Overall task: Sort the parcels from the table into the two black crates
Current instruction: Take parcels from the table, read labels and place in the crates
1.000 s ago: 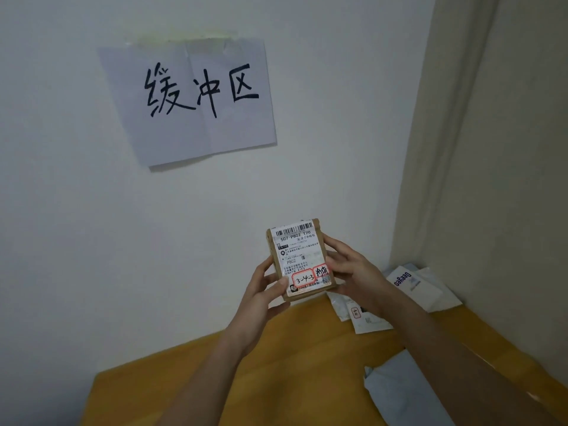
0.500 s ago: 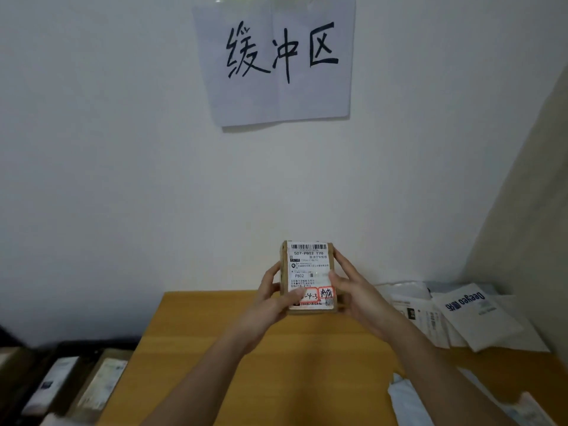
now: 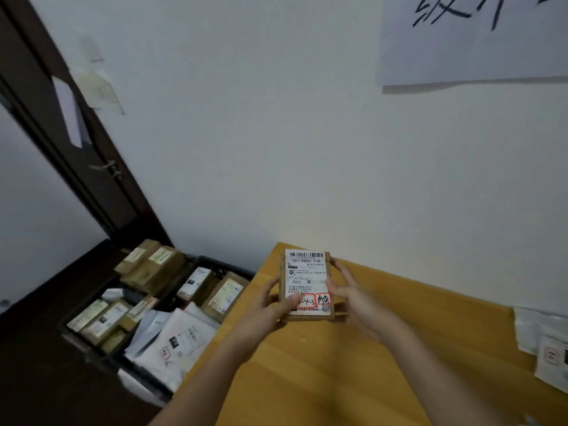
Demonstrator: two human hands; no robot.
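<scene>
I hold a small brown cardboard parcel (image 3: 307, 278) with a white shipping label upright above the wooden table (image 3: 322, 364). My left hand (image 3: 266, 309) grips its left edge, thumb across the label's lower corner. My right hand (image 3: 353, 299) grips its right edge. To the left of the table, on the floor, stand two black crates (image 3: 92, 355) side by side, filled with brown boxes (image 3: 153, 265) and white mailer bags (image 3: 175, 339). More white parcels (image 3: 544, 342) lie at the table's right edge.
A white wall rises behind the table, with a paper sign (image 3: 476, 38) bearing handwritten characters at top right. A dark door frame (image 3: 70, 142) leans across the left side. The floor around the crates is dark.
The view has swung left and down, bringing the crates into sight. The parcel stays gripped in both hands, now lower and just above the table's far left corner.
</scene>
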